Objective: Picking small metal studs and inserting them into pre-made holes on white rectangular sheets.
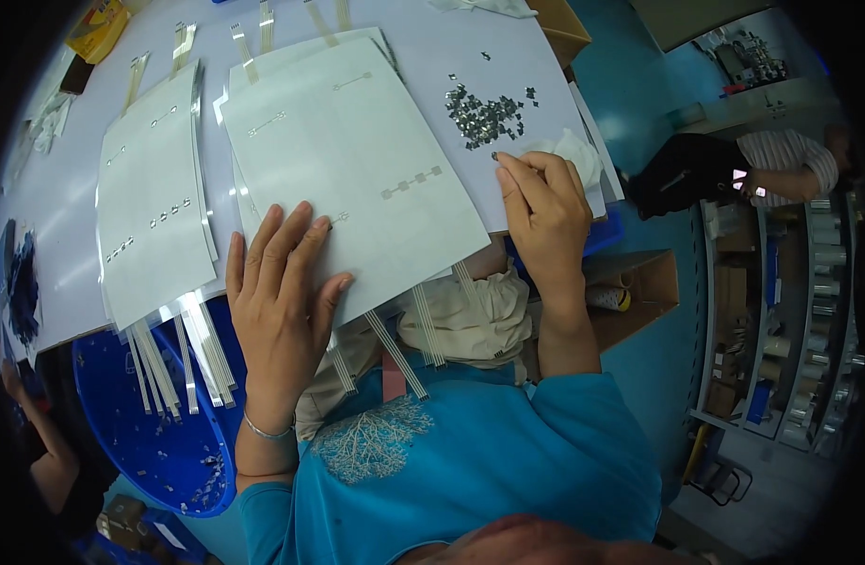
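My left hand (280,292) lies flat with its fingers spread on the top sheet of a stack of pale flexible sheets (357,141). Small metallic contact marks dot this sheet, one of them beside my index fingertip. Narrow striped tails (395,348) stick out from the stack and hang over the table's near edge. To the right, my right hand (551,212) pinches a tiny dark metal piece (495,156) between thumb and forefinger, just above the tabletop. A loose pile of similar small shiny metal pieces (484,118) lies just beyond it.
A second stack of sheets (150,226) lies at left on the white table (51,273). Crumpled white material (575,155) sits beside my right hand. Below are a blue tub (150,452) with scraps and a cardboard box (644,297). Another person (781,165) is at far right, near shelves.
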`<action>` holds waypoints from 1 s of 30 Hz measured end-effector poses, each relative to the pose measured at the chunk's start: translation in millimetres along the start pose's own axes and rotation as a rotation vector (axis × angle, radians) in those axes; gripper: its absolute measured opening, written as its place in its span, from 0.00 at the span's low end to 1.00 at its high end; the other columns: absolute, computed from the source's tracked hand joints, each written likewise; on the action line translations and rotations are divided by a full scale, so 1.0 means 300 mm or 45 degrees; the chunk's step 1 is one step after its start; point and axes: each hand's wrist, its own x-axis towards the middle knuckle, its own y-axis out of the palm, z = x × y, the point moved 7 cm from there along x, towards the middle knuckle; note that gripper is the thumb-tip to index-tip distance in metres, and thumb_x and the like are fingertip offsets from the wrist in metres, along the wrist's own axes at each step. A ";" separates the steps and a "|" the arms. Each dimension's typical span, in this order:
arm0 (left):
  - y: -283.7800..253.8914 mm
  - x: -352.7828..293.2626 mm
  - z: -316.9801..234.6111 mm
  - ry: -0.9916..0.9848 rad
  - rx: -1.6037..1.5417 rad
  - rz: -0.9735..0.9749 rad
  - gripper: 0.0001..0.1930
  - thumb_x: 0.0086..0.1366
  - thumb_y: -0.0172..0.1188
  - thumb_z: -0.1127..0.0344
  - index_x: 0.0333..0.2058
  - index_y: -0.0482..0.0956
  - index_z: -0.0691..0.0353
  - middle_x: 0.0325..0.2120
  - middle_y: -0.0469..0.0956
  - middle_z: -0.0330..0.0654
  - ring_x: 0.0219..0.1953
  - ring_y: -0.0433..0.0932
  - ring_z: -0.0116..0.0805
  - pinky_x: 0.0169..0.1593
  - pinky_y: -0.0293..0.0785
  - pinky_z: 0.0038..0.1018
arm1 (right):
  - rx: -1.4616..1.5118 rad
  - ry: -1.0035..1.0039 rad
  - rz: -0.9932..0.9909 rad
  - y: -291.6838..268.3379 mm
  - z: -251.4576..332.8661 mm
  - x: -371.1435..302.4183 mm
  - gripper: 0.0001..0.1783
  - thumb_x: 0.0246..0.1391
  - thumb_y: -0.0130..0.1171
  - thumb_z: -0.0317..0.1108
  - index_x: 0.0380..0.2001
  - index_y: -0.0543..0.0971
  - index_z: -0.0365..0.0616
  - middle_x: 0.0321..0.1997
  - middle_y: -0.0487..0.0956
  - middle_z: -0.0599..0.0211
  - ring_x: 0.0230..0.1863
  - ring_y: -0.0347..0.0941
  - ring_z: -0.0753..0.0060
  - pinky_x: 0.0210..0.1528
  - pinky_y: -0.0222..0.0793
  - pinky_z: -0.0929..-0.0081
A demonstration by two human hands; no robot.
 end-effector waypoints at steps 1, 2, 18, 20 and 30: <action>0.000 0.001 0.001 -0.006 0.001 0.000 0.27 0.72 0.67 0.49 0.67 0.81 0.48 0.69 0.78 0.38 0.77 0.69 0.44 0.82 0.55 0.52 | -0.013 -0.016 0.009 0.000 0.002 0.002 0.10 0.62 0.73 0.28 0.46 0.92 0.41 0.41 0.84 0.64 0.41 0.81 0.62 0.43 0.78 0.65; 0.001 0.001 0.002 -0.007 -0.002 0.001 0.27 0.72 0.67 0.49 0.67 0.81 0.48 0.69 0.78 0.38 0.77 0.69 0.44 0.82 0.55 0.52 | -0.027 -0.032 0.019 0.000 0.003 0.002 0.10 0.61 0.73 0.28 0.46 0.92 0.41 0.41 0.85 0.65 0.41 0.80 0.62 0.42 0.77 0.65; -0.007 -0.008 0.011 0.022 0.009 0.038 0.26 0.71 0.68 0.50 0.66 0.82 0.46 0.69 0.78 0.39 0.76 0.69 0.45 0.82 0.56 0.52 | 0.037 -0.040 0.053 -0.038 -0.002 -0.016 0.11 0.64 0.72 0.31 0.47 0.91 0.39 0.49 0.87 0.61 0.41 0.81 0.62 0.42 0.79 0.66; -0.005 -0.011 0.007 0.024 0.038 0.056 0.24 0.73 0.67 0.50 0.65 0.83 0.45 0.69 0.78 0.39 0.76 0.69 0.45 0.82 0.56 0.52 | -0.020 -0.034 0.092 -0.031 0.002 -0.019 0.11 0.64 0.73 0.31 0.47 0.91 0.39 0.49 0.87 0.61 0.41 0.81 0.62 0.42 0.79 0.67; -0.006 -0.005 0.016 -0.002 0.005 0.016 0.24 0.74 0.66 0.51 0.66 0.83 0.46 0.69 0.78 0.39 0.76 0.69 0.44 0.81 0.56 0.52 | -0.054 -0.091 0.141 -0.063 -0.008 -0.039 0.11 0.63 0.73 0.31 0.48 0.92 0.42 0.51 0.88 0.64 0.39 0.79 0.66 0.38 0.78 0.68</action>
